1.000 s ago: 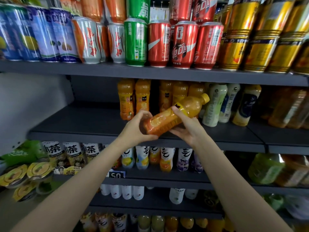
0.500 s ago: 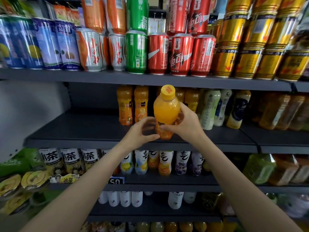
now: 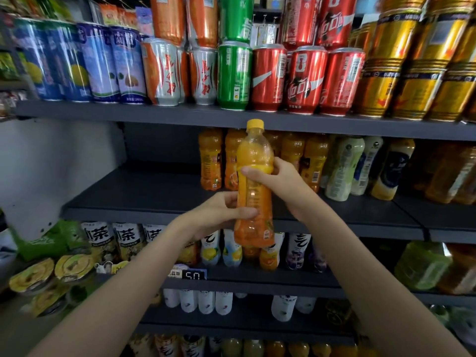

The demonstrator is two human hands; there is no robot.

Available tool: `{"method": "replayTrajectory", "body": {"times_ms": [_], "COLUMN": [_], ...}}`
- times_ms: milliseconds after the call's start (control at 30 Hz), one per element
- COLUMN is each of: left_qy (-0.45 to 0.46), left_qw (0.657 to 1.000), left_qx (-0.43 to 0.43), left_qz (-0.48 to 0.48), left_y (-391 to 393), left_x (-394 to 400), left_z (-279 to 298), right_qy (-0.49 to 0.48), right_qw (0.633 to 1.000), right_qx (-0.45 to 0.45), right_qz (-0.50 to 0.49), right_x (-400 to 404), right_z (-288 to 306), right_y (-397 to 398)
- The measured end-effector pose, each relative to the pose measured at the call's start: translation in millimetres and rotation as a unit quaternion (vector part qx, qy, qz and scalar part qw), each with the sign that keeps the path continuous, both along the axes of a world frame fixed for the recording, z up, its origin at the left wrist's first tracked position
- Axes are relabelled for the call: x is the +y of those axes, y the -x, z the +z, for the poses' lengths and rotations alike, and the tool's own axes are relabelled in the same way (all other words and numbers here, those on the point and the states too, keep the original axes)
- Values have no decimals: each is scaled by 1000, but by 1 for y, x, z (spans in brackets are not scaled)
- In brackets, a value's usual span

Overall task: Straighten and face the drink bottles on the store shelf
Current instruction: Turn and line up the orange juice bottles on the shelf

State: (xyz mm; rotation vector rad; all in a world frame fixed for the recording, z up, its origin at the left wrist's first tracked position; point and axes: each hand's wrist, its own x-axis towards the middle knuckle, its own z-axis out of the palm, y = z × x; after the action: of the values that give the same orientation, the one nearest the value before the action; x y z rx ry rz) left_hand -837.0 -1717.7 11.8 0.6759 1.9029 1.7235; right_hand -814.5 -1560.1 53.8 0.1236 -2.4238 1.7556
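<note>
An orange juice bottle (image 3: 253, 191) with a yellow cap stands upright in the air in front of the middle shelf (image 3: 144, 191). My left hand (image 3: 219, 211) grips its lower body from the left. My right hand (image 3: 279, 177) grips it higher up from the right, thumb across the waist. Behind it, a row of matching orange bottles (image 3: 210, 161) stands at the back of the same shelf, beside pale green and white bottles (image 3: 342, 168).
Soda cans (image 3: 234, 76) fill the shelf above. Tea and flavoured drink bottles (image 3: 126, 238) line the shelf below, with a price tag (image 3: 194, 275) on its edge. Lidded cups (image 3: 51, 276) sit at lower left. The middle shelf's left half is bare; a white wall (image 3: 51, 161) borders it.
The bottle went from lying tilted with its cap to the right to standing upright. Both hands kept hold and shifted along its body.
</note>
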Motion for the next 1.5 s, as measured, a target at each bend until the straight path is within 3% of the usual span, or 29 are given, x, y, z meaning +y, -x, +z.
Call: {"method": "replayTrajectory", "body": {"times_ms": [100,167,333,467,667,900,1033,1167,1500], "left_qy": [24,70,112,184,159,186,178,167,158], "left_qw": [1000,996,967,926,918,871,877,880,883], "left_qx": [4,55,162,198,174,208,208,202,202], "left_qz": [3,26,160,262,318,404,396,396,394], "left_y": [11,20,58,93,127,145,149,150,150], "left_x": [-8,-12,-15,-11,-2,10,7,7,6], "left_z": [4,3,-15,-17,-34,-45,-48,-50,-53], "right_qy": [-12,-65,-204,-287,-271,-155,-69,-80,-82], "right_qw": [999,996,969,956,946,956,946,927,939], "right_qx": [29,59,101,60,75,10,-51,-61,25], "right_qz": [6,17,91,20,-160,-247,-311,-361,-333], "right_x": [-5,-9,-4,25,46,28,18,13,6], "right_z": [0,-6,-26,-51,-69,-78,-85,-91,-108], "right_y": [12,21,56,89,142,201,227,242,206]}}
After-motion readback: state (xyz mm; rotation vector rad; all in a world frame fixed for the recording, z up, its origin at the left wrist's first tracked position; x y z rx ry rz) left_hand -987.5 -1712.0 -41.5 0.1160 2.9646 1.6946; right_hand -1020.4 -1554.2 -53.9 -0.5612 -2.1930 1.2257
